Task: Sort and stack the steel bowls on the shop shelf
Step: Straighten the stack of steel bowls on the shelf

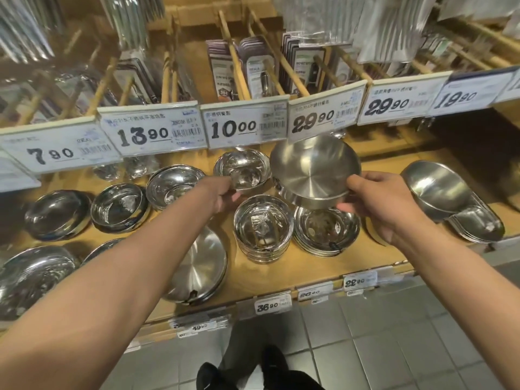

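Right hand (377, 204) pinches the brushed steel dish (315, 167) at its four-o'clock rim, left hand (225, 194) grips a polished bowl (242, 168) at its seven-o'clock edge: light, rigid, slippery ware.

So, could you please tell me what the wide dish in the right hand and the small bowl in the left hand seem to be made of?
The wide dish, held by the right hand, looks like brushed steel: a satin grey with fine concentric rings on its flat base. The small bowl, held by the left hand, looks like polished steel, mirror-bright with sharp reflections. The exact alloy cannot be told.
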Tool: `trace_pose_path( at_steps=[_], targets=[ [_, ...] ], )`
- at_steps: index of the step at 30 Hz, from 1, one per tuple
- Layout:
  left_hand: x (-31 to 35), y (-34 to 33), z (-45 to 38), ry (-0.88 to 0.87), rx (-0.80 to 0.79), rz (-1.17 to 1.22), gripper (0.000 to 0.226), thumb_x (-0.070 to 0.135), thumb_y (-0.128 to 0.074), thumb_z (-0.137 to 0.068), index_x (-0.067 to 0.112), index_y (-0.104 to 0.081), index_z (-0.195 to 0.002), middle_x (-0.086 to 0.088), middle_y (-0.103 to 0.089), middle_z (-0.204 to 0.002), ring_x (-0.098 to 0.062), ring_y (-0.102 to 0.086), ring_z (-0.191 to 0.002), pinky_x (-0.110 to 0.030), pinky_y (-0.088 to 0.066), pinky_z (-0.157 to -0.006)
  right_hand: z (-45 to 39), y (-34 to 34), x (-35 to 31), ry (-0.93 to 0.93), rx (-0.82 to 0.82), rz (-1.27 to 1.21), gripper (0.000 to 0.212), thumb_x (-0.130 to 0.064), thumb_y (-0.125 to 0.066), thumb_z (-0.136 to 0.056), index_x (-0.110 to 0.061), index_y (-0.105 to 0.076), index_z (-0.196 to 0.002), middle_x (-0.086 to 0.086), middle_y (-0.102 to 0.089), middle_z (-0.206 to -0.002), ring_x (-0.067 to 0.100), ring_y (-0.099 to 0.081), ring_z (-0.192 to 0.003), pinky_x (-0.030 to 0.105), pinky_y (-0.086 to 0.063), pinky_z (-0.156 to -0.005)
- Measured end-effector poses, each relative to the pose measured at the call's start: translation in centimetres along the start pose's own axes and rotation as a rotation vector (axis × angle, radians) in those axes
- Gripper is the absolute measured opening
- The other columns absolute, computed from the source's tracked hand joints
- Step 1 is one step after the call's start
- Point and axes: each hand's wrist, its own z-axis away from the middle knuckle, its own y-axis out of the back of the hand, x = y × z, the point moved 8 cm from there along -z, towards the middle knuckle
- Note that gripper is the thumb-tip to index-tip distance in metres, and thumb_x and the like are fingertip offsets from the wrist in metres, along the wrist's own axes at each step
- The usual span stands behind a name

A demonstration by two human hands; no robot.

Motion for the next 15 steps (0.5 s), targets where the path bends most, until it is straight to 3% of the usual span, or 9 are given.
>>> trace_pose_path(
  at_steps=[3,7,12,15],
  targets=[
    [0.7,0.4,1.2,-0.023,0.001,0.004,0.010,0.002,-0.054,-0.100,0.003,-0.062,-0.107,-0.012,-0.061,-0.087,-0.016,-0.067,-0.045,-0.021,-0.050,-0.035,0.4,-0.2,-0.5,0.006,-0.021,-0.010,0.025,-0.001,-0.063,-0.091,0.017,-0.063,-0.108,0.025,-0.069,-0.092,0.016,-0.067,-0.050,0.017,-0.055,-0.046],
    [1.3,1.1,2.9,-0.029,-0.024,-0.041,0.030,0.002,-0.050,-0.102,0.000,-0.052,-0.131,-0.011,-0.054,-0.086,-0.017,-0.059,-0.069,-0.019,-0.053,-0.039,1.0,-0.7,-1.3,0.018,-0.075,0.016,0.026,-0.004,-0.063,-0.092,0.015,-0.064,-0.110,0.032,-0.072,-0.100,0.017,-0.067,-0.050,0.018,-0.056,-0.048],
    [1.4,3.4,4.7,-0.002,-0.021,-0.120,0.004,0.001,-0.048,-0.102,0.004,-0.051,-0.102,-0.012,-0.052,-0.090,-0.018,-0.061,-0.070,-0.021,-0.057,-0.045,1.9,-2.1,-2.0,0.017,-0.164,0.045,0.027,-0.005,-0.064,-0.093,0.013,-0.064,-0.114,0.033,-0.071,-0.103,0.021,-0.068,-0.056,0.022,-0.060,-0.057],
    [1.0,5.3,5.7,0.006,-0.010,-0.137,0.012,0.000,-0.049,-0.101,0.004,-0.051,-0.089,-0.013,-0.052,-0.090,-0.018,-0.060,-0.072,-0.021,-0.057,-0.045,2.4,-3.4,-2.3,0.023,-0.231,0.105,0.023,-0.005,-0.065,-0.093,0.011,-0.066,-0.108,0.032,-0.072,-0.100,0.020,-0.069,-0.056,0.021,-0.059,-0.052]
  ],
)
